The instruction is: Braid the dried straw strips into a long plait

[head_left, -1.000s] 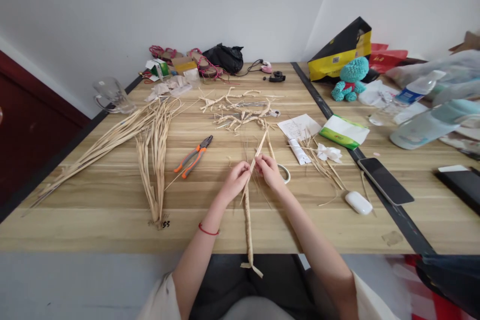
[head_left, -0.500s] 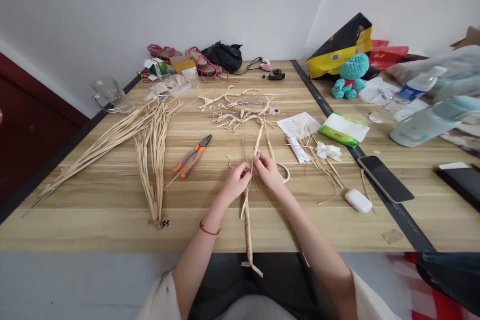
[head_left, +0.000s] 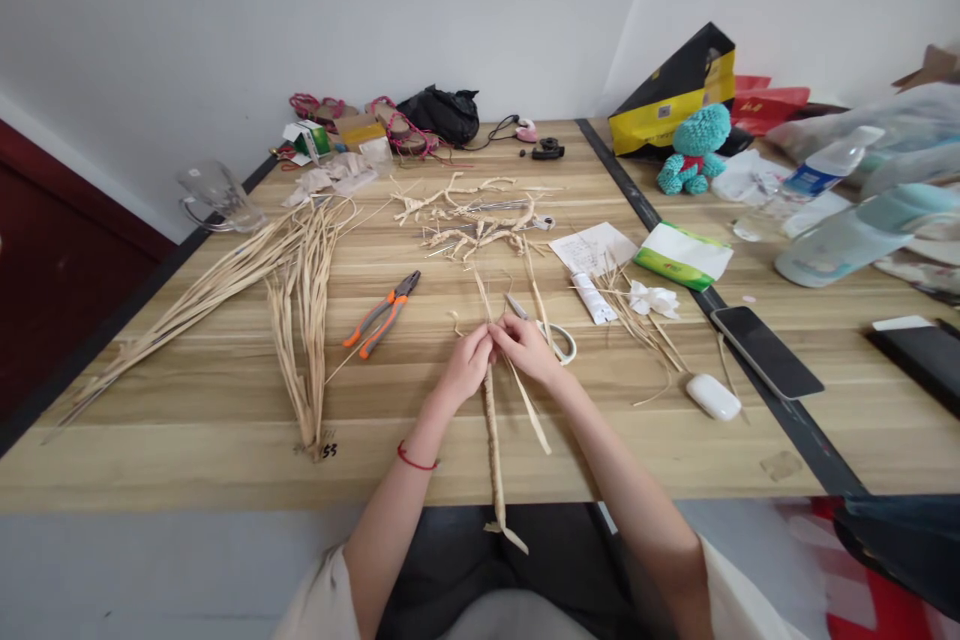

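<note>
A braided straw strip (head_left: 493, 440) runs from between my hands toward me and hangs over the table's front edge. My left hand (head_left: 471, 360) is closed on its upper end. Close against it, my right hand (head_left: 523, 345) pinches a flat loose straw strand (head_left: 531, 408) that slants down to the right. More thin strands stick out beyond my fingertips, which partly hide the join. White-handled scissors (head_left: 559, 342) lie just right of my right hand, partly covered. To the left rest orange-handled pliers (head_left: 384, 313).
Bundles of straw (head_left: 304, 320) lie left, near a glass mug (head_left: 217, 195). Twisted straw pieces (head_left: 480, 220) lie beyond my hands. On the right are a white tube (head_left: 592, 298), a phone (head_left: 767, 352), a white case (head_left: 713, 397) and a turquoise crocheted doll (head_left: 696, 148).
The loose strand beyond my hands has swung round and now slants toward me on the right. My right hand has shifted slightly left and down, against my left.
</note>
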`<state>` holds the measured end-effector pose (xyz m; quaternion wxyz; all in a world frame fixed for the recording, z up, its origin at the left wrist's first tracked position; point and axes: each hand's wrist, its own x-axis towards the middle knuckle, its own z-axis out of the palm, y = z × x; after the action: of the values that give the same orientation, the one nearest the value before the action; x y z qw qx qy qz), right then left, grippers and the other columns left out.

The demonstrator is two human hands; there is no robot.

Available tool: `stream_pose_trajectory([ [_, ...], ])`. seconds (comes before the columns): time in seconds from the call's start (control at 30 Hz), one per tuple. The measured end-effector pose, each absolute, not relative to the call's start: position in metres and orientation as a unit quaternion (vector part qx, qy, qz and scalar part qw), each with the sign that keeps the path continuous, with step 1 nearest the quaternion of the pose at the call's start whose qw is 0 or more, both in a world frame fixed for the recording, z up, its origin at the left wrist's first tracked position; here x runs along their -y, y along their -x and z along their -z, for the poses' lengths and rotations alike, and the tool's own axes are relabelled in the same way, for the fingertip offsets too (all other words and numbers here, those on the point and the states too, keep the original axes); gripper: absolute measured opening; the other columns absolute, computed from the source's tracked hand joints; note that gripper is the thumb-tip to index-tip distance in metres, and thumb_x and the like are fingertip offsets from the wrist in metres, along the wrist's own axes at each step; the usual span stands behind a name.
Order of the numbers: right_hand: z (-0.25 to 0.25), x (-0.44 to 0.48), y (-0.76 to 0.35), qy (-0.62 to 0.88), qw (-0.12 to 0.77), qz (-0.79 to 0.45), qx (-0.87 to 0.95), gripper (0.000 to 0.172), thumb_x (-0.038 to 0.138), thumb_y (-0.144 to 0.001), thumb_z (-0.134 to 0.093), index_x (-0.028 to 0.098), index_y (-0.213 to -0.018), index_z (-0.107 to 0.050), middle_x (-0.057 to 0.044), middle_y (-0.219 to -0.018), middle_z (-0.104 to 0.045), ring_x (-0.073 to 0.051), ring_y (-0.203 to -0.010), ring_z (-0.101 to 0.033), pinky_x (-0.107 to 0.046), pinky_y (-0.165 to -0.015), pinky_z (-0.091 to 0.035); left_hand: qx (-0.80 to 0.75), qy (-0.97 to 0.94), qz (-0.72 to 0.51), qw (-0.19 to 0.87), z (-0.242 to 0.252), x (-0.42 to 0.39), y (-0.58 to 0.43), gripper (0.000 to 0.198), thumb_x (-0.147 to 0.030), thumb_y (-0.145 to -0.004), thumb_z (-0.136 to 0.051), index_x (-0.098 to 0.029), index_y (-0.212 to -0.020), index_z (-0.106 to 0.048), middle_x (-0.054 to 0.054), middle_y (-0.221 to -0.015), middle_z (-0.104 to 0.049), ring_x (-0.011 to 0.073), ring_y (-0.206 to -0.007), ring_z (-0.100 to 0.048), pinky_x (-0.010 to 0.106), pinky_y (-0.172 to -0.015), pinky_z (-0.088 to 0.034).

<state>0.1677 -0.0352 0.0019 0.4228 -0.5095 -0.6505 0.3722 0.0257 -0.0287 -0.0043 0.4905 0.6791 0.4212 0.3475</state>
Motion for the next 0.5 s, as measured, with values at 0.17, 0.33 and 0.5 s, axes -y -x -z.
stream_pose_trajectory([
  [0.17, 0.0014, 0.0332, -0.1684, 0.516, 0.432, -0.368, 0.641, 0.021, 0.028, -0.083, -0.044, 0.021, -0.064, -0.048, 0.002, -0.060, -0.053, -0.016, -0.060, -0.050, -0.026, -0.060, -0.036, -0.422, -0.702, -0.332, 0.467, 0.0024, 0.0286, -0.0248, 0.030, -0.035, -0.090, -0.039, -0.018, -0.068, -0.046, -0.001, -0.062, -0.048, 0.0114, -0.059, -0.044, 0.024, -0.058, -0.033],
  [0.33, 0.0007, 0.0340, -0.1669, 0.526, 0.466, -0.341, 0.625, 0.020, 0.030, -0.084, -0.044, 0.021, -0.066, -0.046, 0.002, -0.062, -0.049, -0.015, -0.061, -0.047, -0.026, -0.060, -0.035, -0.423, -0.706, -0.332, 0.461, 0.0010, 0.0287, -0.0268, 0.020, -0.034, -0.086, -0.047, -0.017, -0.075, -0.049, -0.002, -0.066, -0.049, 0.0108, -0.061, -0.043, 0.023, -0.058, -0.032],
  [0.5, -0.0015, 0.0347, -0.1658, 0.527, 0.521, -0.334, 0.582, 0.023, 0.036, -0.087, -0.043, 0.021, -0.070, -0.045, 0.002, -0.063, -0.046, -0.014, -0.061, -0.044, -0.026, -0.061, -0.036, -0.418, -0.709, -0.322, 0.468, 0.0022, 0.0286, -0.0280, 0.020, -0.033, -0.086, -0.046, -0.018, -0.074, -0.049, -0.004, -0.062, -0.045, 0.0100, -0.057, -0.039, 0.023, -0.056, -0.031],
])
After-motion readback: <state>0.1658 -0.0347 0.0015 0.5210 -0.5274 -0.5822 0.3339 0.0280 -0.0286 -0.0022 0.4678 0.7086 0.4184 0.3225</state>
